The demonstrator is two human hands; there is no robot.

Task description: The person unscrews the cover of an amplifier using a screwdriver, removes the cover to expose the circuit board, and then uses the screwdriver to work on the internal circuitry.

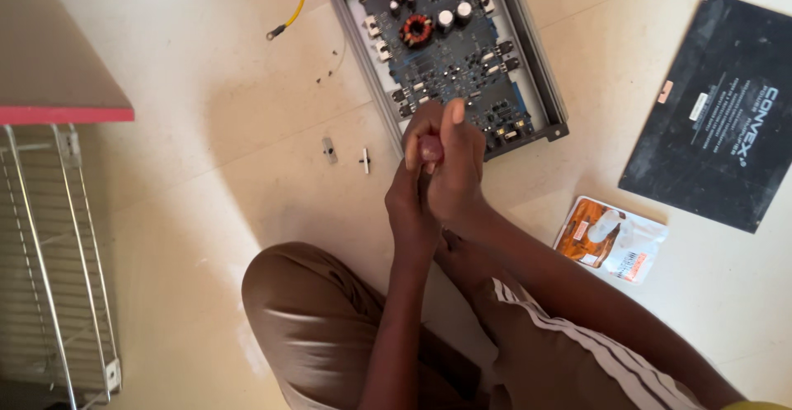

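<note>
We see our 2 hands, left (410,189) and right (455,171), clenched together around something small we cannot make out, just in front of the open circuit board (450,43) on the floor (206,171), 2 small metal pieces (346,154) lying nearby.

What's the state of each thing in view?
Amplifier: cover off, circuit board exposed.
Black cover plate: lying flat on floor, apart from amplifier.
Plastic pouch: flat on floor.
Yellow wire: loose, ring terminal free.
Left hand, right hand: pressed together, contents hidden.
</note>
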